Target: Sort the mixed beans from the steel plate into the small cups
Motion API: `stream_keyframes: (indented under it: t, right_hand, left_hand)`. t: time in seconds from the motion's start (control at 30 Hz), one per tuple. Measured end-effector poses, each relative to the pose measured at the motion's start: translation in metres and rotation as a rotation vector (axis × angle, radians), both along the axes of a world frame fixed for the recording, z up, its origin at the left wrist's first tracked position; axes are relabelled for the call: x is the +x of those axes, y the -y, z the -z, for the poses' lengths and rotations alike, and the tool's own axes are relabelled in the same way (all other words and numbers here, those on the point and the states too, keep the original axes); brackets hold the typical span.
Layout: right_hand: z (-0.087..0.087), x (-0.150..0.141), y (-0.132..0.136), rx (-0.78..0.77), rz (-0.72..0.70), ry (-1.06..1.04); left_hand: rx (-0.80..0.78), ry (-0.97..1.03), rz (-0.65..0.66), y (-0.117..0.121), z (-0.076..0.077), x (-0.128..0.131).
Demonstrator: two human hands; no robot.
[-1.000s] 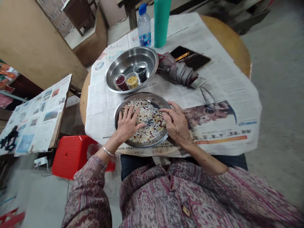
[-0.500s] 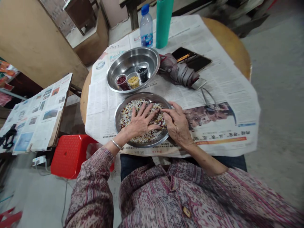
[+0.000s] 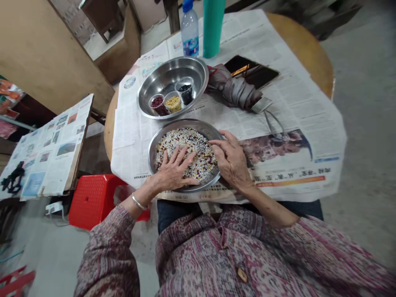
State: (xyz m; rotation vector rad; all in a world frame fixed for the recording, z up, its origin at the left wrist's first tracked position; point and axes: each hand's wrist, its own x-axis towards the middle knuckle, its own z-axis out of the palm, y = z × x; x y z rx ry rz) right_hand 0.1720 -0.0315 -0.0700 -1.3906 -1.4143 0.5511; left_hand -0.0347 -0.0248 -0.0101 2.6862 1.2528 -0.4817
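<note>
A shallow metal basin (image 3: 154, 140) holds a mix of white rice-like grains with red, yellow and dark beans (image 3: 198, 144). My left hand (image 3: 175, 171) lies palm down on the mix, fingers spread, near the basin's front left. My right hand (image 3: 232, 161) is at the basin's right rim, its bent fingers reaching over the edge; what lies under its palm is hidden. Behind stands a larger metal basin (image 3: 157, 84) with three clear cups: red beans (image 3: 159, 105), yellow beans (image 3: 173, 103) and black beans (image 3: 185, 93).
Newspaper (image 3: 297, 99) covers the round table (image 3: 303, 41). Toward the back are a water bottle (image 3: 189, 33), a green flask (image 3: 213, 29), a folded grey umbrella (image 3: 239, 90) and a dark flat tablet-like object (image 3: 260, 74). A red stool (image 3: 89, 202) stands at the left.
My left hand has slid across the grains toward the front left, baring more of the mix in the middle. My right hand has stayed at the rim.
</note>
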Motion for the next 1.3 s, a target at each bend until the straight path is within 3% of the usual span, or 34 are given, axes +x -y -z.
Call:
stream_keyframes:
  t: [0.17, 0.3, 0.53, 0.67, 0.87, 1.17, 1.3]
  right_hand:
    - [0.001, 0.001, -0.001, -0.002, -0.01, 0.006]
    - [0.001, 0.001, -0.002, -0.007, -0.007, 0.003]
    - [-0.001, 0.0, -0.001, -0.014, -0.013, -0.006]
    - [-0.001, 0.0, -0.001, -0.019, -0.007, -0.001]
    - [0.0, 0.001, -0.001, -0.011, -0.01, 0.0]
    - [0.005, 0.004, -0.001, 0.018, -0.014, 0.023]
    - [0.008, 0.007, -0.001, 0.039, -0.019, 0.054]
  left_hand:
    - [0.102, 0.056, 0.093, -0.015, 0.014, 0.031]
    - [0.204, 0.101, 0.021, -0.034, 0.019, 0.039]
    - [0.302, 0.237, -0.293, -0.042, 0.005, 0.006]
    - [0.193, 0.363, -0.281, -0.026, -0.001, -0.006]
    - [0.024, 0.552, -0.18, 0.004, -0.005, -0.001]
    - [0.429, 0.743, -0.254, 0.002, 0.012, -0.041]
    - [0.495, 0.793, -0.362, -0.001, 0.026, -0.049]
